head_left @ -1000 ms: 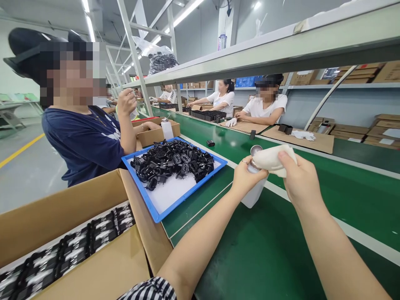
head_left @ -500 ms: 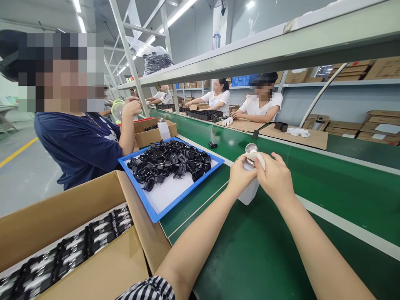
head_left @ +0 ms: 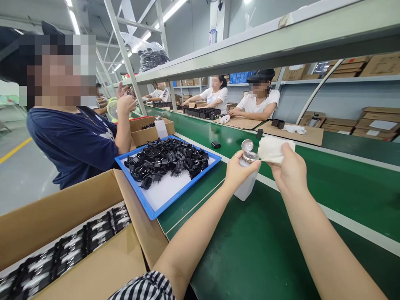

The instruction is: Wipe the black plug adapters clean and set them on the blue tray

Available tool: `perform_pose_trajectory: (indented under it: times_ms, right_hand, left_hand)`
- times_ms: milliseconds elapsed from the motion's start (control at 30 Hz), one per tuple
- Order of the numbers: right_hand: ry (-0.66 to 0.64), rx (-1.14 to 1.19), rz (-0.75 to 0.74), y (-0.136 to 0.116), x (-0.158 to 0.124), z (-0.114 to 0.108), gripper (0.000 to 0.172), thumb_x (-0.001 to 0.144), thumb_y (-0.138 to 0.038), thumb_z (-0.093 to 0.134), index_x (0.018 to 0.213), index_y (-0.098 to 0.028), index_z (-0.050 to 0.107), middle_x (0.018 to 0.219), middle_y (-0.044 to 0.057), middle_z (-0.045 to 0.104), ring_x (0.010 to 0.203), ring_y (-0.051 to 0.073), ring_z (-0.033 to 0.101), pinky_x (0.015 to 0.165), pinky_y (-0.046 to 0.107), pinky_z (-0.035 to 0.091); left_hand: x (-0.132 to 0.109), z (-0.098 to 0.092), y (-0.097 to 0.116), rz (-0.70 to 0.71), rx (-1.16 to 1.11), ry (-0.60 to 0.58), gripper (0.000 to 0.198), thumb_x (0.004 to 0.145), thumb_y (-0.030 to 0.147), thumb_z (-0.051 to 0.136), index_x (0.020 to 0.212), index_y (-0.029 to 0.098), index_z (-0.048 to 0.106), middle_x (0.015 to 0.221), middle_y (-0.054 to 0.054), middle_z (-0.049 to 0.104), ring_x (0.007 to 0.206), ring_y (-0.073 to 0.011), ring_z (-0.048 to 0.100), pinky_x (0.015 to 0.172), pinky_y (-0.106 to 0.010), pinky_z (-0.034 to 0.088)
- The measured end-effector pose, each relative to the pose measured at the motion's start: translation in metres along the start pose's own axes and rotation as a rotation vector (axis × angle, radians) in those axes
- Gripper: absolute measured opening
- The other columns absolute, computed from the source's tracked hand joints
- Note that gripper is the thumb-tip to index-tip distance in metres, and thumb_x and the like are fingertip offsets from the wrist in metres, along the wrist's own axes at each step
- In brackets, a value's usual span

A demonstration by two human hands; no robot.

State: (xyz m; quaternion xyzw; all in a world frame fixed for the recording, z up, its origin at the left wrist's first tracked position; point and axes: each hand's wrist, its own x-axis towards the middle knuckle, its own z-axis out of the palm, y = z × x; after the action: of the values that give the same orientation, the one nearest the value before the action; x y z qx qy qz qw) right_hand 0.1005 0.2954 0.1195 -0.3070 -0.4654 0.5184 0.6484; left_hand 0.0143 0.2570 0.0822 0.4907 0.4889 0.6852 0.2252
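Note:
My left hand (head_left: 241, 173) grips a white plastic dispenser bottle (head_left: 246, 187) around its upper body, and the bottle stands a little above the green belt. Its round metal top (head_left: 250, 156) has a flip lid (head_left: 247, 145) standing open. My right hand (head_left: 289, 171) pinches a folded white cloth (head_left: 274, 149), which is right next to the metal top. The cloth's left edge is close to the top, though I cannot tell if they touch.
A blue tray (head_left: 167, 187) holds a heap of black plug adapters (head_left: 167, 160) to my left. A cardboard box (head_left: 62, 208) of packed black adapters sits at lower left. A co-worker in a navy shirt (head_left: 71, 143) stands beyond the tray. Other workers sit along the green conveyor (head_left: 259, 250).
My right hand has moved right, drawing the cloth off the bottle's top, which it covered half a second ago. The flip lid now shows open. My left hand still holds the bottle.

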Motion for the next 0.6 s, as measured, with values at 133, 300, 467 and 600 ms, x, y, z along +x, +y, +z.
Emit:
perform_pose_trajectory:
  times_ms: [133, 300, 467, 600]
  right_hand:
    - [-0.054, -0.523, -0.308, 0.002, -0.011, 0.002, 0.023, 0.071, -0.036, 0.039, 0.066, -0.016, 0.049, 0.063, 0.002, 0.053, 0.061, 0.015, 0.049, 0.057, 0.029, 0.038]
    - [-0.198, -0.780, -0.441, -0.001, -0.021, 0.005, 0.025, 0.074, -0.036, 0.032, 0.066, -0.018, 0.047, 0.060, 0.002, 0.053, 0.057, 0.016, 0.049, 0.051, 0.026, 0.036]
    - [-0.191, -0.773, -0.421, -0.003, -0.020, 0.005, 0.023, 0.075, -0.035, 0.032, 0.064, -0.020, 0.045, 0.060, 0.002, 0.053, 0.056, 0.016, 0.049, 0.049, 0.025, 0.036]
    - [-0.211, -0.794, -0.436, -0.005, -0.020, 0.006, 0.022, 0.075, -0.034, 0.032, 0.066, -0.020, 0.045, 0.062, 0.003, 0.053, 0.057, 0.016, 0.049, 0.049, 0.025, 0.036]
  left_hand:
    - [0.001, 0.000, 0.001, 0.000, -0.024, 0.013, 0.025, 0.056, 0.023, 0.060, 0.078, 0.016, 0.051, 0.071, 0.001, 0.054, 0.067, -0.0118, 0.049, 0.068, -0.023, 0.038]
    - [0.002, 0.000, 0.002, -0.030, -0.020, 0.021, 0.026, 0.054, 0.022, 0.061, 0.077, 0.015, 0.052, 0.071, 0.000, 0.054, 0.066, -0.0114, 0.049, 0.067, -0.022, 0.038]
    - [0.002, 0.001, 0.001, -0.047, -0.025, 0.024, 0.028, 0.055, 0.023, 0.061, 0.080, 0.015, 0.052, 0.075, -0.001, 0.055, 0.071, -0.0129, 0.050, 0.068, -0.023, 0.038]
    - [0.002, 0.001, 0.000, -0.006, -0.048, 0.031, 0.028, 0.055, 0.025, 0.061, 0.081, 0.016, 0.052, 0.073, 0.000, 0.055, 0.069, -0.0118, 0.050, 0.068, -0.022, 0.038]
